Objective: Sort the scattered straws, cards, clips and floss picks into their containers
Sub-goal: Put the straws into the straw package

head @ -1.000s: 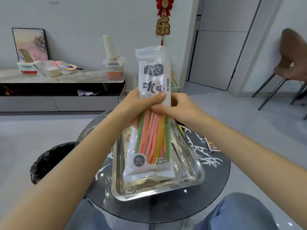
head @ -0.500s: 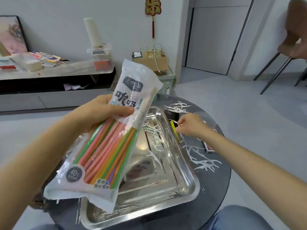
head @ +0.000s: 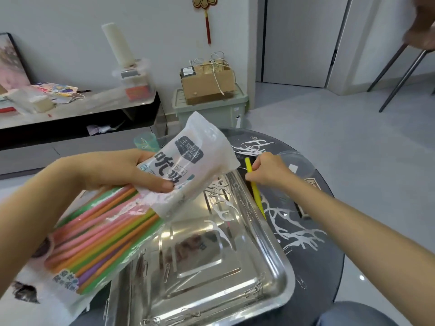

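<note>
Large dark characters "吮吸" on the white straw bag (head: 131, 215), small "Drink" beside them, dark badge lettering unreadable

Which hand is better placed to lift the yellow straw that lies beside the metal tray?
Right. The right hand is at the yellow straw on the table and pinches it. The left hand is occupied: it grips the straw bag.

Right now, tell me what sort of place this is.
Likely a home living room: a low cabinet, a hanging red ornament and a round glass table.
</note>
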`<action>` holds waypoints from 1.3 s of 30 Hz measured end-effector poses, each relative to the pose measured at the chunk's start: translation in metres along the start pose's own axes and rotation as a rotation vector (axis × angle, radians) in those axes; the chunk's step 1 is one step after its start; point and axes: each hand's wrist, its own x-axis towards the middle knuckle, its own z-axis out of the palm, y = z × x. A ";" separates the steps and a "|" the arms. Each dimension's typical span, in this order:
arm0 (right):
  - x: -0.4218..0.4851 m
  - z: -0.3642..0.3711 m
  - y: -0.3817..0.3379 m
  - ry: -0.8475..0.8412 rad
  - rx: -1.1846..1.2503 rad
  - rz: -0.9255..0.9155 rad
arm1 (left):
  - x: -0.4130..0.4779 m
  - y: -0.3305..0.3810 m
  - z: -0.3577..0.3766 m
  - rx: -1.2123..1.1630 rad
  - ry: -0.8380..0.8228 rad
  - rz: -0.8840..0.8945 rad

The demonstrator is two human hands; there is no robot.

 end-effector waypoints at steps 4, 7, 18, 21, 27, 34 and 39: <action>-0.006 -0.032 -0.004 0.272 0.193 -0.020 | -0.007 -0.013 0.000 0.002 -0.096 -0.055; -0.018 -0.064 -0.010 0.424 0.395 -0.055 | -0.017 -0.021 -0.001 0.036 -0.146 -0.105; -0.082 -0.087 -0.041 0.267 1.087 -0.096 | -0.060 -0.020 0.007 0.113 -0.200 -0.130; -0.094 -0.077 -0.054 0.197 1.143 -0.114 | -0.066 -0.016 0.009 0.121 -0.182 -0.089; -0.109 -0.074 -0.074 0.212 1.229 -0.206 | -0.079 -0.014 0.009 0.106 -0.152 -0.048; -0.114 -0.080 -0.082 0.261 1.366 -0.200 | -0.084 -0.016 0.012 0.058 -0.130 -0.019; -0.124 -0.067 -0.093 0.178 1.186 -0.307 | -0.083 -0.013 0.014 0.010 -0.092 0.023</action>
